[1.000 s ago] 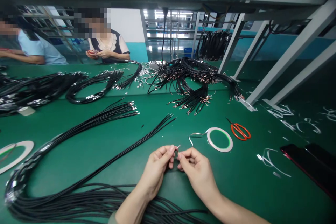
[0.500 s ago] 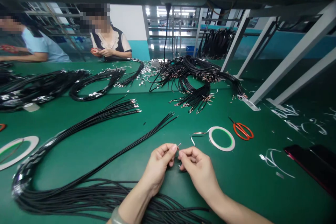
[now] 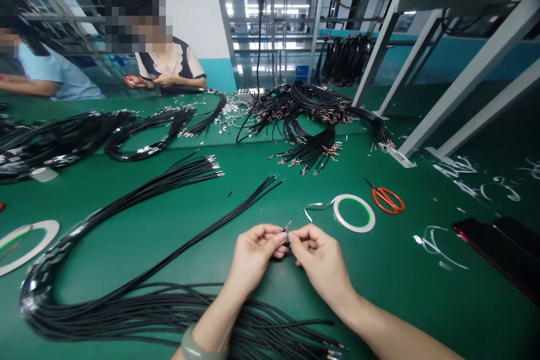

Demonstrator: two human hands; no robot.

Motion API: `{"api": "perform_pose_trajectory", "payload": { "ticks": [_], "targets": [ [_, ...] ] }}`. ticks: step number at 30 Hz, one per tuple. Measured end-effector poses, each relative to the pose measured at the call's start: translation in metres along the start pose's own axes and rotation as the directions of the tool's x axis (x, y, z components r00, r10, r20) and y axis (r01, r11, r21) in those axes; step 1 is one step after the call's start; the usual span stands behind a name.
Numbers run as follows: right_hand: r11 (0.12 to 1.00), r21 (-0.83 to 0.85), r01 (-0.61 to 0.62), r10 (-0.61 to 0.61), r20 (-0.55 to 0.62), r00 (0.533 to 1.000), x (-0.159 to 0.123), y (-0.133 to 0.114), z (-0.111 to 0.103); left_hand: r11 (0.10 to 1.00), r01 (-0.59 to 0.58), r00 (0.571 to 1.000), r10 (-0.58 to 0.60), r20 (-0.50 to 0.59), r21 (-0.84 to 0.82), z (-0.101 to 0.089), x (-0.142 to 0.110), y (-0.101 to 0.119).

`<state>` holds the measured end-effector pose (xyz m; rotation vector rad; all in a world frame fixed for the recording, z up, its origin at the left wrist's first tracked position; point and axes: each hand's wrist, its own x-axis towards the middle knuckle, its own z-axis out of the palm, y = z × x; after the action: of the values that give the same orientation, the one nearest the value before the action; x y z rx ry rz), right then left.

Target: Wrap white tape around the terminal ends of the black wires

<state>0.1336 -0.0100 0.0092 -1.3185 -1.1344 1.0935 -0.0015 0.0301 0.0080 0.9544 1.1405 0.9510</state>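
Thumb and forefinger of my left hand (image 3: 256,254) are closed on the end of a black cable (image 3: 288,226), whose thin stripped tip points up. My right hand (image 3: 321,253) pinches the same end from the other side, its fingertips almost meeting the left ones. Whether a small strip of foil lies between the fingers is too small to tell. Below and left of the hands runs a bundle of black cables (image 3: 139,315), curving round to bare ends farther up the table. Just beyond my right hand lies a white-sided tape roll (image 3: 371,219) with a loose metallic strip.
Orange-handled scissors (image 3: 388,200) lie beyond the roll. Dark phone-like slabs (image 3: 502,253) and white scraps (image 3: 434,242) are at right. A cable heap (image 3: 304,107) and metal legs (image 3: 468,70) stand at the back. Two people work across the green table (image 3: 177,247).
My fingers have shifted slightly at the cable end, the right fingertips closing in nearer to the left ones. The camera view has moved a little; the cables and tools keep their places.
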Motion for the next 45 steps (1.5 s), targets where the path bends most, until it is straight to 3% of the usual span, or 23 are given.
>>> {"api": "perform_pose_trajectory", "payload": {
  "ticks": [11,28,38,45],
  "targets": [
    [0.998,-0.060,0.015,-0.014,0.017,1.000,0.0009,-0.0019,-0.0032,1.000,0.015,0.999,-0.015,0.041,0.005,-0.0014,-0.0034,0.0035],
    [0.999,-0.002,0.050,-0.049,0.074,0.996,0.0010,-0.0058,-0.0054,0.998,0.049,0.982,-0.039,0.186,-0.050,-0.0040,-0.0056,0.0077],
    [0.999,-0.019,0.035,-0.033,0.077,0.996,0.0019,-0.0085,-0.0079,0.999,0.026,0.992,-0.022,0.127,-0.027,-0.0009,-0.0062,0.0083],
    [1.000,-0.012,0.028,-0.027,0.087,0.996,0.0024,-0.0073,-0.0060,0.993,0.084,0.980,-0.068,0.188,-0.079,-0.0025,-0.0056,0.0089]
  ]
}}
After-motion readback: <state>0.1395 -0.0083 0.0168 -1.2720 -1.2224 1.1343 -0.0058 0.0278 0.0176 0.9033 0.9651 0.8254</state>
